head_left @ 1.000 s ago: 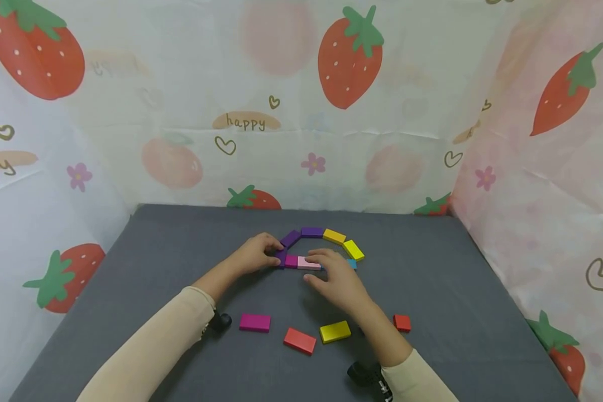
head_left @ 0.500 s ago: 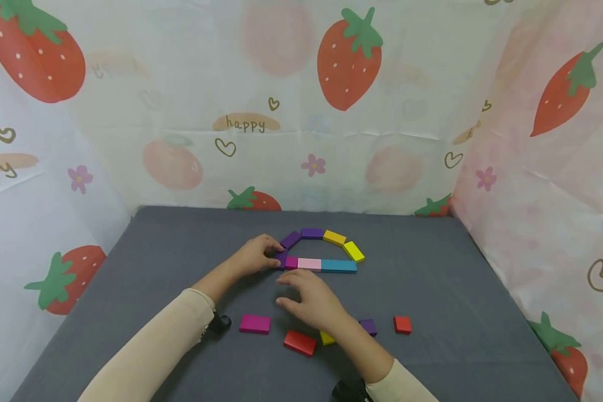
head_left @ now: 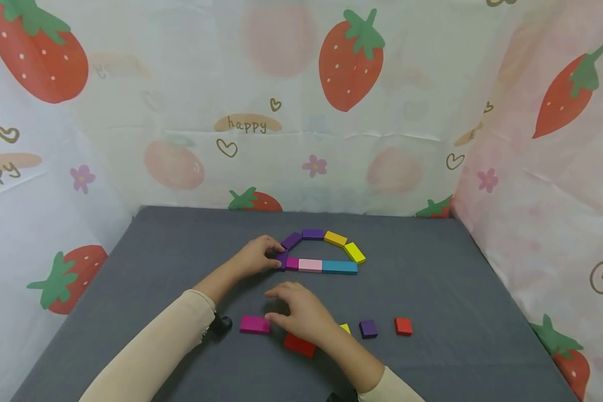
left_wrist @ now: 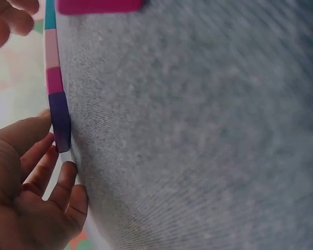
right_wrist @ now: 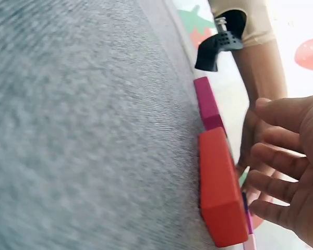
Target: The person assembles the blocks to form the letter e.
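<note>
My left hand (head_left: pixel 255 255) touches the left side of a purple block (head_left: pixel 283 264) with thumb and forefinger tips. That purple block (left_wrist: pixel 60 122) ends a straight row with a small magenta block (head_left: pixel 292 264), a pink block (head_left: pixel 310 266) and a long blue block (head_left: pixel 339 268). Purple and yellow blocks (head_left: pixel 354 253) curve behind the row. My right hand (head_left: pixel 304 314) hovers with parted fingers, holding nothing. Its thumb tip overlaps the right end of a magenta block (head_left: pixel 253 324) in the head view. A red block (right_wrist: pixel 219 182) lies below this hand, partly hidden in the head view.
Right of the right forearm lie a small purple block (head_left: pixel 368 329) and a small red block (head_left: pixel 403 326). A yellow block (head_left: pixel 345 328) shows partly behind that forearm. Strawberry-patterned cloth (head_left: pixel 301 111) surrounds the grey tabletop (head_left: pixel 432 268) at the back and sides.
My right hand has come back from over the pink and blue blocks toward the front, drifting left to beside the magenta block. My left hand has stayed at the purple block.
</note>
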`<action>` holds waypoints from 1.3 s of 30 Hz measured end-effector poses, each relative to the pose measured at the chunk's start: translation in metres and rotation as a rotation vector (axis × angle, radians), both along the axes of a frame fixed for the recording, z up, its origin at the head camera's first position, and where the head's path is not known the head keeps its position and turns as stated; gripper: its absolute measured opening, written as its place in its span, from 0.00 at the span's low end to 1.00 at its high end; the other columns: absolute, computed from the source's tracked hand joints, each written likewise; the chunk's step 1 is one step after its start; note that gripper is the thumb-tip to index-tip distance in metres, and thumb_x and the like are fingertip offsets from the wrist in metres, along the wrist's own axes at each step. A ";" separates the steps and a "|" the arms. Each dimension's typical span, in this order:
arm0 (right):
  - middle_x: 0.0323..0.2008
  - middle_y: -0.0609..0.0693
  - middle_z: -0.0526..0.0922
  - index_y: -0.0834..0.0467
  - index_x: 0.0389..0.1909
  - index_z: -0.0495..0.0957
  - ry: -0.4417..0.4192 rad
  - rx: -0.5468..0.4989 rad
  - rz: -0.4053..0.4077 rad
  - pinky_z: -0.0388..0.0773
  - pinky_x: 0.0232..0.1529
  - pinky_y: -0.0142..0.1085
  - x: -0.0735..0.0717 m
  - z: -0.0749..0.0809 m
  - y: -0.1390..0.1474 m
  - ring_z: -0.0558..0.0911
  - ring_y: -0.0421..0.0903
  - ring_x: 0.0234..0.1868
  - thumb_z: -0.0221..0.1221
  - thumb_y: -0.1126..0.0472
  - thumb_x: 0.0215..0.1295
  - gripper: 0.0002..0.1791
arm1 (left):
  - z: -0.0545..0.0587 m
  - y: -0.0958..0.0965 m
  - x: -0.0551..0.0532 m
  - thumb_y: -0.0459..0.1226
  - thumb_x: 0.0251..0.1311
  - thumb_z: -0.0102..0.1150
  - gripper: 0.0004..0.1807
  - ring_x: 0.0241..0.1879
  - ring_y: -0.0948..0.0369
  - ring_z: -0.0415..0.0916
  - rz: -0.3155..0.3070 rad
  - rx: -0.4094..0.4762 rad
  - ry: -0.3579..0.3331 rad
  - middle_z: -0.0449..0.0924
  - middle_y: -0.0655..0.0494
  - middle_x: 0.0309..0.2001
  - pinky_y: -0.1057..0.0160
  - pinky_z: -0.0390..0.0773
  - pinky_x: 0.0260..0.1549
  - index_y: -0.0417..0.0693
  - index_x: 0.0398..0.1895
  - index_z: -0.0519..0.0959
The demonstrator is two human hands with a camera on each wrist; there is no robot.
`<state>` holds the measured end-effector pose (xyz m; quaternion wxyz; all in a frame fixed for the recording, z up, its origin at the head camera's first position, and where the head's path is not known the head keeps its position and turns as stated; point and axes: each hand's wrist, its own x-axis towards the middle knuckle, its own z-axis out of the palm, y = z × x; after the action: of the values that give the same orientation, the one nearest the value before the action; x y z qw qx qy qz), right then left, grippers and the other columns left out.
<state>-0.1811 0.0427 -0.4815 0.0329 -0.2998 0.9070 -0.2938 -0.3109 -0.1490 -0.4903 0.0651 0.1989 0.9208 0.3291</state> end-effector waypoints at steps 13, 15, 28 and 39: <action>0.55 0.39 0.82 0.48 0.60 0.83 -0.010 0.043 0.055 0.75 0.63 0.41 0.004 -0.010 -0.008 0.78 0.41 0.60 0.69 0.45 0.65 0.24 | 0.004 0.002 0.001 0.36 0.62 0.71 0.18 0.60 0.48 0.77 -0.008 -0.035 0.027 0.77 0.46 0.57 0.47 0.75 0.61 0.41 0.54 0.85; 0.55 0.39 0.82 0.47 0.59 0.83 -0.005 0.051 0.055 0.75 0.63 0.42 0.003 -0.012 -0.008 0.78 0.41 0.60 0.69 0.44 0.64 0.24 | 0.004 0.002 0.001 0.36 0.62 0.71 0.18 0.59 0.48 0.78 -0.011 -0.037 0.034 0.77 0.45 0.57 0.47 0.76 0.60 0.41 0.54 0.85; 0.54 0.39 0.84 0.45 0.57 0.84 0.055 0.105 0.056 0.73 0.65 0.46 0.003 -0.016 -0.010 0.77 0.42 0.60 0.70 0.42 0.62 0.24 | 0.006 0.002 0.002 0.36 0.64 0.70 0.17 0.61 0.48 0.76 -0.001 -0.054 0.020 0.76 0.45 0.60 0.47 0.75 0.62 0.42 0.55 0.84; 0.48 0.35 0.86 0.43 0.52 0.87 0.070 0.091 0.069 0.73 0.62 0.45 0.003 -0.019 -0.009 0.77 0.41 0.58 0.70 0.44 0.63 0.18 | 0.003 0.003 0.000 0.37 0.64 0.70 0.18 0.59 0.49 0.77 -0.008 -0.053 0.021 0.76 0.46 0.59 0.49 0.76 0.60 0.42 0.55 0.84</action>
<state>-0.1781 0.0338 -0.5000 0.0249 -0.3394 0.9091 -0.2403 -0.3108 -0.1460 -0.4872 0.0618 0.2044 0.9290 0.3022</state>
